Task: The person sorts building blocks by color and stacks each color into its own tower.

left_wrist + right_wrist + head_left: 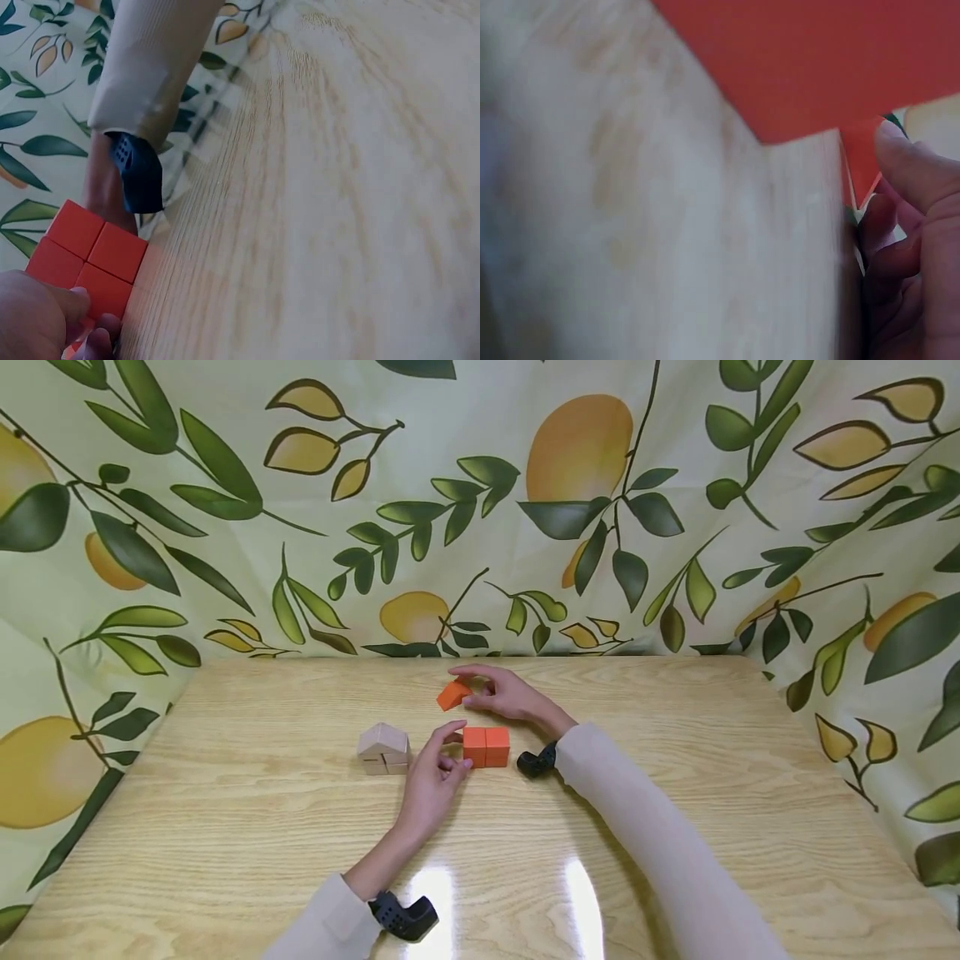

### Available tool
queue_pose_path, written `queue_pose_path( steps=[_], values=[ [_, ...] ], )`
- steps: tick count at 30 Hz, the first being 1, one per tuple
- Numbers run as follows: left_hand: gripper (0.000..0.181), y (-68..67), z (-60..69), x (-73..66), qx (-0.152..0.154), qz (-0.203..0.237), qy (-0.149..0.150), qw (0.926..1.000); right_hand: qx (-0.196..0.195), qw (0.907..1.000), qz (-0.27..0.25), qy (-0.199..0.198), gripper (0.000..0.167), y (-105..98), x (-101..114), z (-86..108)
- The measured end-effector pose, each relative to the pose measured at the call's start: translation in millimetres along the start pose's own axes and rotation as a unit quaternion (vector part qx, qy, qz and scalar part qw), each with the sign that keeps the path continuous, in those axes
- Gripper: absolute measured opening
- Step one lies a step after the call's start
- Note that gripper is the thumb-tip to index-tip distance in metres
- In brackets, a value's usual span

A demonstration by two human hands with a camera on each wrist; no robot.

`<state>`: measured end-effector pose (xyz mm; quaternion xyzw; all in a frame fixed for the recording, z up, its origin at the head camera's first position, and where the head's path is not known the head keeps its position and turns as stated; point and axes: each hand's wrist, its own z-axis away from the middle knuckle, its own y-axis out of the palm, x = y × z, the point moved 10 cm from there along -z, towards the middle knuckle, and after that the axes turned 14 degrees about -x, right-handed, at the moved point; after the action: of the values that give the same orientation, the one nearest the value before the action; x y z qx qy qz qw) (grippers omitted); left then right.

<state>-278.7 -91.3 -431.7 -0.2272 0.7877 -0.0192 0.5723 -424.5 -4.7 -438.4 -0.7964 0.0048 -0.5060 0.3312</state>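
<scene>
A stack of orange cubes (486,747), two wide and two high in the left wrist view, stands near the table's middle. My left hand (431,781) grips its left side, thumb at the front and a finger at the back. Behind the stack, my right hand (504,695) pinches an orange wedge-shaped block (452,695), tilted, between thumb and fingers. In the right wrist view part of that block (861,161) shows by the thumb, while a large orange face fills the top. Its full shape is partly hidden by the fingers.
Left of my left hand stands a small pale block house (384,750) with a peaked top. The wooden table (247,827) ends at the back against a leaf-and-fruit patterned cloth (465,435). Each wrist wears a black device (405,917).
</scene>
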Motion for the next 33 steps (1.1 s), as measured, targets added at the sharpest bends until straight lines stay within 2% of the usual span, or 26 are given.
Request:
queue_pose_path(
  steps=[6,16,28,33],
  values=[
    [0.055,1.4,0.4,0.4,0.001,0.002,-0.001,1.0000,-0.018,0.9998,-0.004,0.012,0.052,-2.6,-1.1,1.9],
    [0.054,0.1,0.7,-0.4,0.001,0.002,-0.004,1.0000,-0.033,0.9993,0.007,0.014,0.040,-3.3,-4.8,2.2],
    [0.053,0.7,0.0,-0.7,0.004,0.002,0.004,1.0000,-0.070,0.9973,0.006,0.018,0.038,-11.2,-5.5,8.4],
    [0.054,1.1,0.5,-1.5,0.003,0.005,0.006,1.0000,-0.090,0.9956,-0.017,0.018,0.039,-15.2,-4.1,13.6]
  ],
)
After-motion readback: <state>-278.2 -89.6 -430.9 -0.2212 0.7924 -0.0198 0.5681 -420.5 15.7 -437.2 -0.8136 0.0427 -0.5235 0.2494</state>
